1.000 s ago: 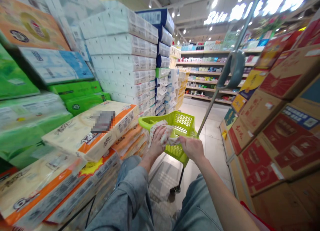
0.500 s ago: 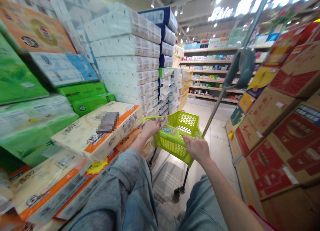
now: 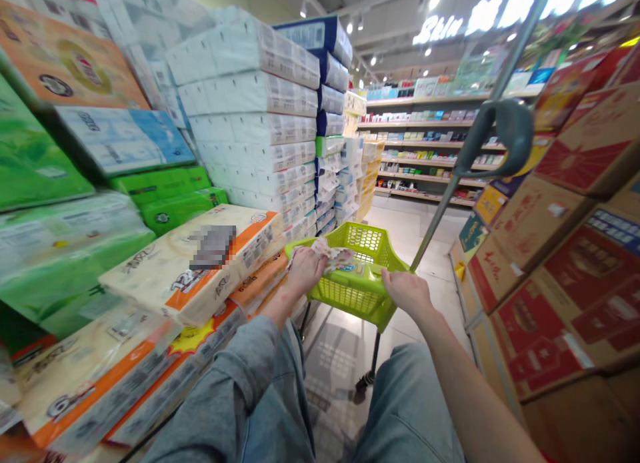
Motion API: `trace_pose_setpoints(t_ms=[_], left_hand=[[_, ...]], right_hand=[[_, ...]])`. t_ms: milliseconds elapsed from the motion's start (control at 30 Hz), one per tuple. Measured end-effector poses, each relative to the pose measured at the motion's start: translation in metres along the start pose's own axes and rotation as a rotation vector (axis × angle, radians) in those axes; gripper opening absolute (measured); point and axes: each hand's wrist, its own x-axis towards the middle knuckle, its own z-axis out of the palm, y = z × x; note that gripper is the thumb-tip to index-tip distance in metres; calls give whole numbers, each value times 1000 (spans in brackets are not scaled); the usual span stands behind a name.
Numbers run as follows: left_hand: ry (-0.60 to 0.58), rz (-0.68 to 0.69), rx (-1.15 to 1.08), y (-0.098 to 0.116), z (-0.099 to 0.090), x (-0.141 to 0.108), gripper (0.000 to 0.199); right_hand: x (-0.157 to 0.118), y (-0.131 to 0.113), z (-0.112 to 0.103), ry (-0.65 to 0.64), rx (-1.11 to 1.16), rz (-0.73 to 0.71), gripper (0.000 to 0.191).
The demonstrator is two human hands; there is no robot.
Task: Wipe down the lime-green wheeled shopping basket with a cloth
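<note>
"One thing first: what have you got there, in the middle of the frame?"

"My left hand [image 3: 306, 269] is curled over a patterned cloth [image 3: 340, 257], bunching it on the near rim of the lime-green basket [image 3: 345, 296]. The loose part spills out to the right of my knuckles. My fingertips are hidden."

"And your other side?"

"My right hand [image 3: 407, 291] is closed on the basket's near right corner, near the foot of the grey pole [image 3: 433, 229] slanting to the upper right."

"What worries you?"

"Rolling. There's a caster [image 3: 364, 383] at bottom centre, so if I pressed harder on the left than I brace on the right, the whole frame could swing. The looped handle [image 3: 523, 139], upper right, would swing with it, perhaps into the cartons [image 3: 540, 223]."

"And leftward?"

"The basket's left end is just beside a wrapped pack [image 3: 155, 269], left of centre. A careless shove could jolt it, and the dark, pixelated thing [image 3: 213, 246] on top might slide off."

"The cloth itself?"

"That loose end could snag in the mesh if I dragged it too quickly."
</note>
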Motion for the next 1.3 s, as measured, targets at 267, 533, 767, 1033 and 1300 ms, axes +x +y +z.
trace_pose_setpoints(t_ms=[267, 533, 767, 1033, 1300], left_hand=[[-135, 79, 29, -9, -9, -5, 41], [-169, -39, -34, -48, -15, 6, 45], [11, -66, 17, -3, -4, -25, 31], [-124, -15, -43, -10, -6, -10, 40], [-299, -482, -57, -35, 4, 33, 55]], right_hand=[[-7, -11, -1, 89, -21, -62, 65], [-8, -9, -1, 107, -53, -78, 63], [-2, 4, -1, 103, -78, -34, 60], [7, 30, 3, 98, -99, -85, 62], [10, 9, 1, 87, -95, -95, 63]])
